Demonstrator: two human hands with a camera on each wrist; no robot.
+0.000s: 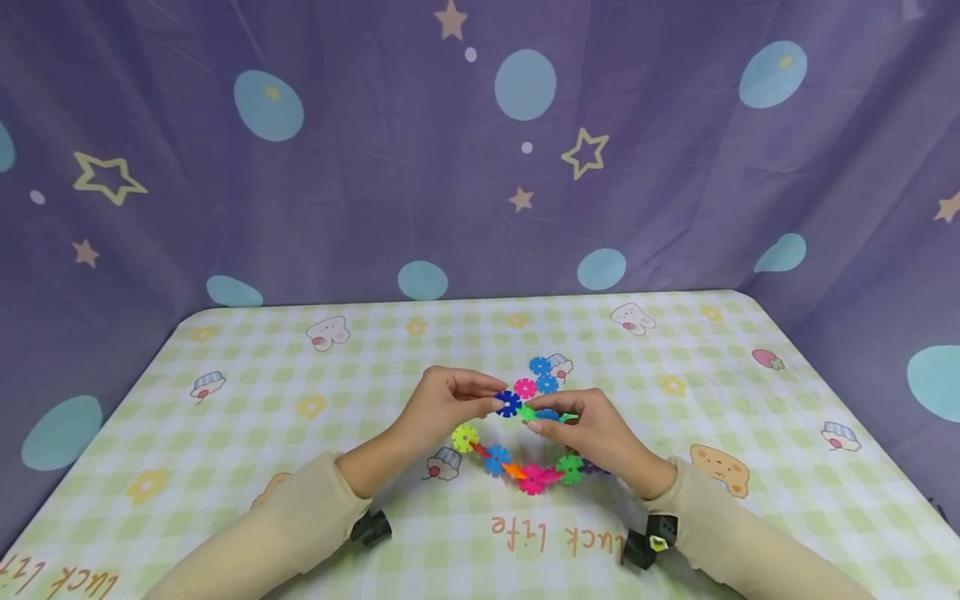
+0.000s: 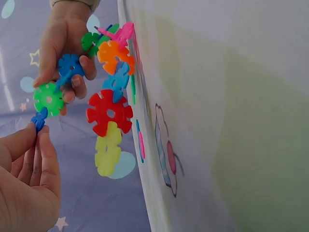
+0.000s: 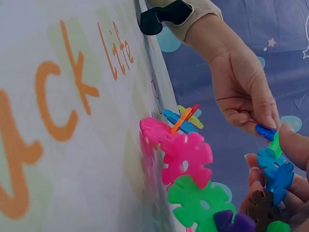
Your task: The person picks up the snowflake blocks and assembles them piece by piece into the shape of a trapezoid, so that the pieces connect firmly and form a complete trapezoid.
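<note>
Between my left thumb and fingers I pinch a dark blue snowflake disc (image 1: 507, 404); my left hand (image 1: 441, 402) is above the table. My right hand (image 1: 592, 425) pinches a green snowflake disc (image 2: 49, 98), and the blue disc meets its edge. From the green one runs a curved chain of notched plastic discs through my right hand: blue, brown, purple, green (image 3: 201, 203), pink (image 1: 533, 479), orange (image 2: 114, 57), light blue, red (image 2: 110, 113). Its free end is a yellow disc (image 1: 465, 438), below and apart from my left hand.
Beyond my hands, loose blue discs (image 1: 540, 366) and a pink disc (image 1: 525, 388) lie on the checked tablecloth (image 1: 360, 350). A purple curtain (image 1: 375, 167) with stars and dots hangs behind the table. Each wrist wears a black camera mount (image 1: 371, 528).
</note>
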